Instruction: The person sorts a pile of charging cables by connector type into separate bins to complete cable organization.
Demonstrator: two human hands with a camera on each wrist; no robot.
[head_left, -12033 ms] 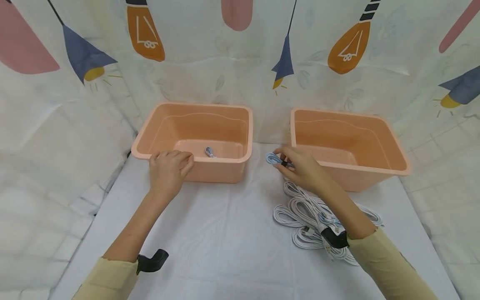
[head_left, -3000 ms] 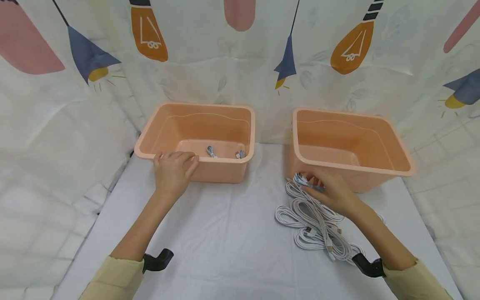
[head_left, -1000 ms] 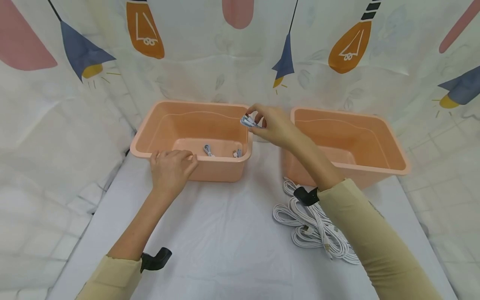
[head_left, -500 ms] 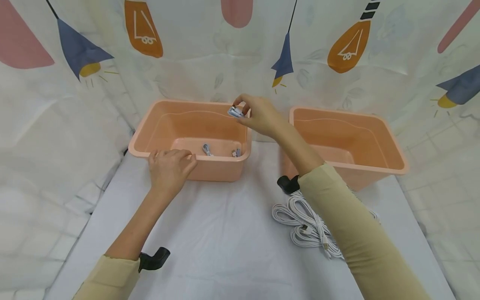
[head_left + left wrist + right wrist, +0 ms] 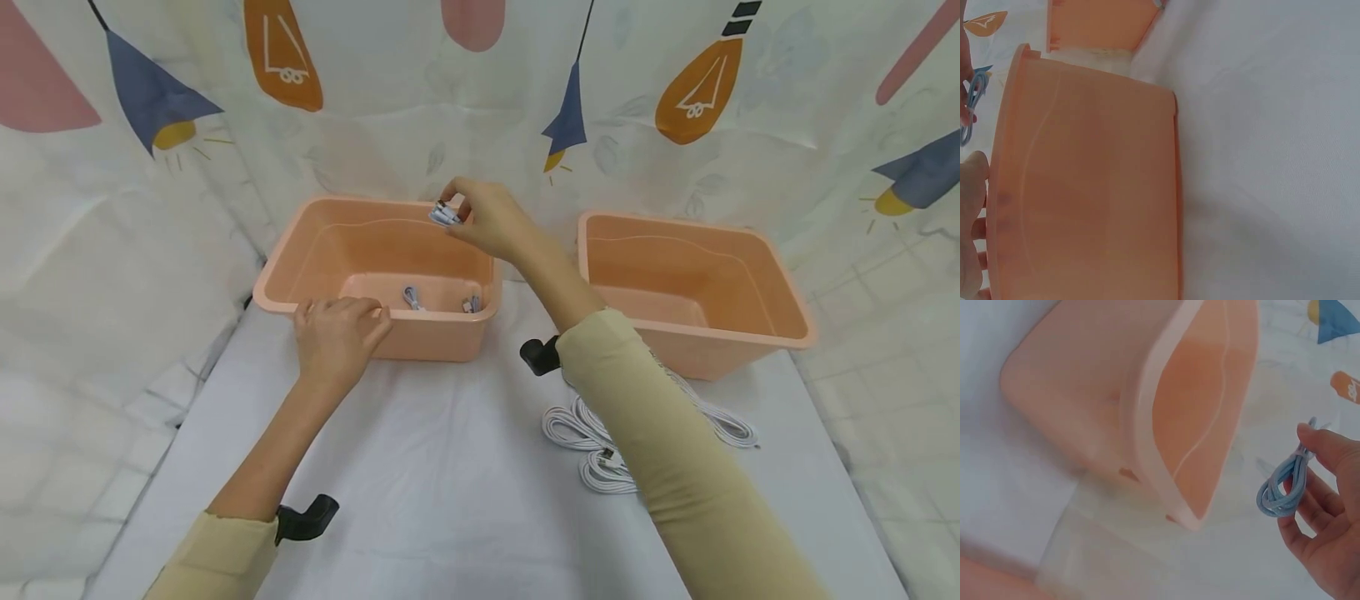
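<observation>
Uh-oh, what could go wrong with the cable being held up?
The right hand only pinches the coiled light-blue cable, so it might slip. It looks near the back rim of the left peach plastic bin, so it could fall outside. The beige sleeve hangs over the coiled white cables and might snag them.

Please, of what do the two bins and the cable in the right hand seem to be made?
The left bin and right bin look like smooth moulded plastic: soft sheen, rounded rims. The cable seems sheathed in matte plastic or rubber, its loops curving smoothly; the core is hidden.
</observation>
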